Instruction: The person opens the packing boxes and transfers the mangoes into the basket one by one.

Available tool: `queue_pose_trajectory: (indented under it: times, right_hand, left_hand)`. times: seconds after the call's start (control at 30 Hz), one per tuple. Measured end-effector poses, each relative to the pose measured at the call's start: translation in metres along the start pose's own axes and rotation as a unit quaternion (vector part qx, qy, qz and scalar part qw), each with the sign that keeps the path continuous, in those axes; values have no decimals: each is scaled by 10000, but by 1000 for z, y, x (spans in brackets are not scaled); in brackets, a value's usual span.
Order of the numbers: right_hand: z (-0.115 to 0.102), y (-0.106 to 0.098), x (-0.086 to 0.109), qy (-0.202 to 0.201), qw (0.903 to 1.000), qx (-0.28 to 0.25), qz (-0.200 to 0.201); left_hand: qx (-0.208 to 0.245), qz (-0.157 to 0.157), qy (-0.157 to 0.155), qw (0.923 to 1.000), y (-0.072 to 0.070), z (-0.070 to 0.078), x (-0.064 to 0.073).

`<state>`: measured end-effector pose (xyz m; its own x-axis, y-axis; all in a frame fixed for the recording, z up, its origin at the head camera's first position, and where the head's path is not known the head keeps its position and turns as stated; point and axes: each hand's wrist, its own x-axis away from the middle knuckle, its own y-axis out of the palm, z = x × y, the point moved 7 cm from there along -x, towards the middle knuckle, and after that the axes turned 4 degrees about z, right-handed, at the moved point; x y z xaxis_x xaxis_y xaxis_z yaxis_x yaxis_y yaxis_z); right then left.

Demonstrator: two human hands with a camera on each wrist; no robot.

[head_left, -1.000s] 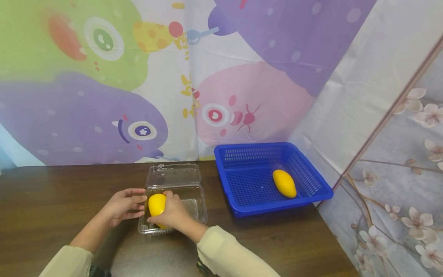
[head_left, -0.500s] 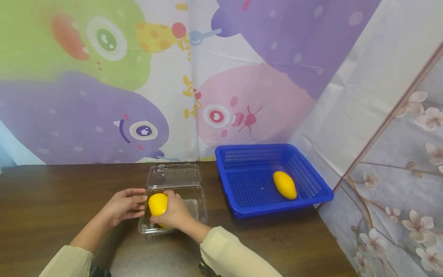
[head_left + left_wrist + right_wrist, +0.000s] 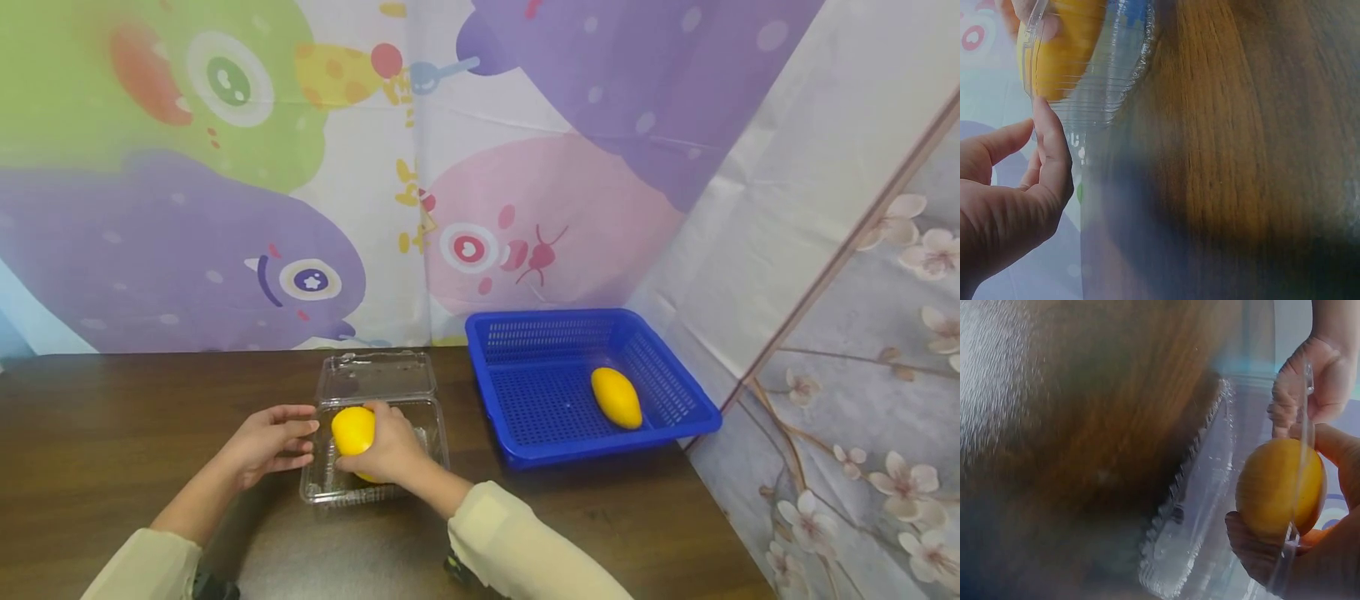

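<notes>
My right hand [image 3: 393, 442] grips a yellow mango [image 3: 352, 429], thumb on the near side and fingers over its far side. The mango is inside the walls of a clear plastic clamshell box [image 3: 318, 492], whose hinged lid [image 3: 377, 379] lies back toward the wall. In the right wrist view the mango [image 3: 1269, 487] shows through the clear wall, fingers around it. At the box's left rim is my left hand [image 3: 270, 446], fingers extended. Its index fingertip [image 3: 1042, 106] touches the rim in the left wrist view, with the thumb close by.
A blue perforated basket [image 3: 495, 408] stands to the right of the box, holding a second mango [image 3: 617, 398]. Both stand on a dark wooden table [image 3: 150, 417]. Behind it hangs a cartoon-printed cloth [image 3: 382, 275], and a flowered panel [image 3: 847, 433] borders the right side.
The right hand has shifted the mango rightward and slightly farther back within the box. My left hand stays at the left rim.
</notes>
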<state>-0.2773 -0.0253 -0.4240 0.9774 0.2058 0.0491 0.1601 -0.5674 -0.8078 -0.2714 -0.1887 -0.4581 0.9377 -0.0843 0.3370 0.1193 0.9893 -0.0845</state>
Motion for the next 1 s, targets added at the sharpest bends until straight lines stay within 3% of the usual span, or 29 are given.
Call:
queue_pose_trajectory:
  times: [1.0]
  right_hand:
    - [2, -78, 4, -457, 9979, 195, 412]
  left_hand:
    - [140, -58, 28, 9999, -1, 0, 0]
